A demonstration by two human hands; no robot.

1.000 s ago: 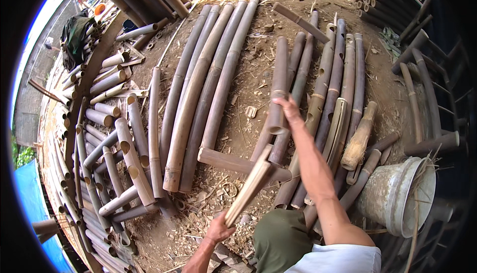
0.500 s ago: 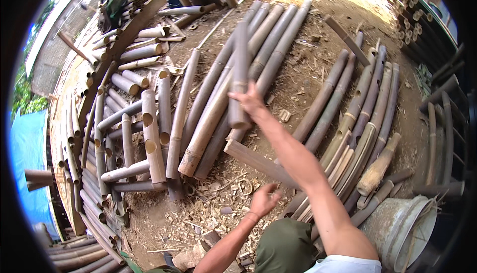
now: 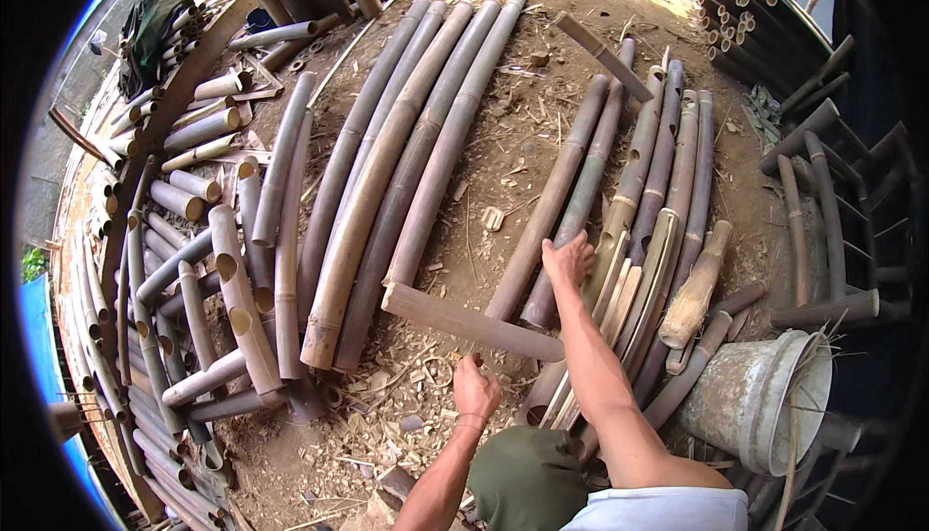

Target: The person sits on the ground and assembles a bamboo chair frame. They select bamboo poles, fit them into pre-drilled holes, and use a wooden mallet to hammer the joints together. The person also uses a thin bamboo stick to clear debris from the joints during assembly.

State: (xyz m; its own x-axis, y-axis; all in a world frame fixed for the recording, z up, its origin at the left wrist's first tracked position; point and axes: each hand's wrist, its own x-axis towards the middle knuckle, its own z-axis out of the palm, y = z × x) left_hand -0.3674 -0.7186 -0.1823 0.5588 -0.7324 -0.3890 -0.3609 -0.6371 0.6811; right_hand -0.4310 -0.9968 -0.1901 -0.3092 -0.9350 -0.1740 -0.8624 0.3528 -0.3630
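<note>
My R hand [image 3: 568,260] is hovering half-open, nothing visible in it, over the dark pole [image 3: 584,183] (can't tell if touching), & my L hand [image 3: 477,391] is curling below the crosspiece [image 3: 472,323], contents unclear. The short tube [image 3: 284,162], in my R hand 0.5 s ago, is now lying far L alongside the slim pole [image 3: 287,309], so it's sitting apart, freeing that hand.

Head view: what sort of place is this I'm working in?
Probably a bamboo workshop or work yard: long bamboo poles lie in rows on bare dirt, pale wood chips litter the ground, and at left lies a bamboo piece with rounded notches.
</note>
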